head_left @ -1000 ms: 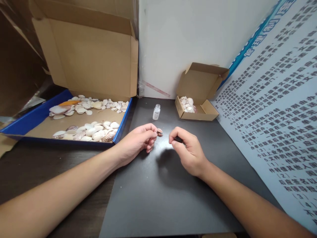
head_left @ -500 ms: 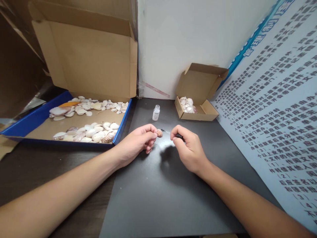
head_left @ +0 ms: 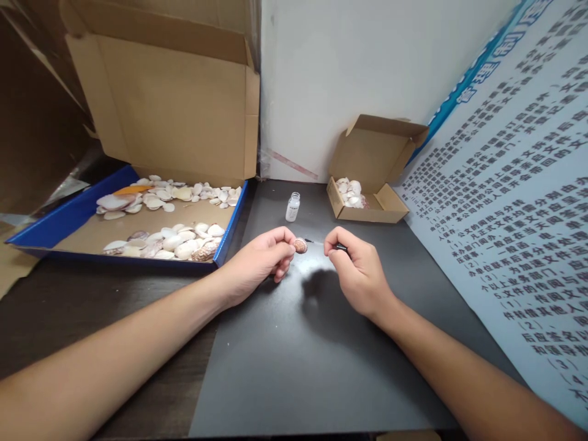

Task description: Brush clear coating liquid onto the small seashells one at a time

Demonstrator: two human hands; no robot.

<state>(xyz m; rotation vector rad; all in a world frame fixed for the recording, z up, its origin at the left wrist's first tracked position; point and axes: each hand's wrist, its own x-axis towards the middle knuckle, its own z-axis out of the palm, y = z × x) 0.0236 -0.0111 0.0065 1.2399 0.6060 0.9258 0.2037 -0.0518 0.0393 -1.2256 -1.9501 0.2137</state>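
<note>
Coating seems in hand: left hand (head_left: 258, 263) pinches a small shell (head_left: 300, 245); right hand (head_left: 361, 278) pinches a thin brush (head_left: 340, 247) just beside it; a steady tip is needed.

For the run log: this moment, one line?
left hand: brown shell; right hand: thin black tool, tip near shell; glass vial: upright

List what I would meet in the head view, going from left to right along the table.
blue tray → left hand → brown shell → right hand holding a brush → printed poster
</note>
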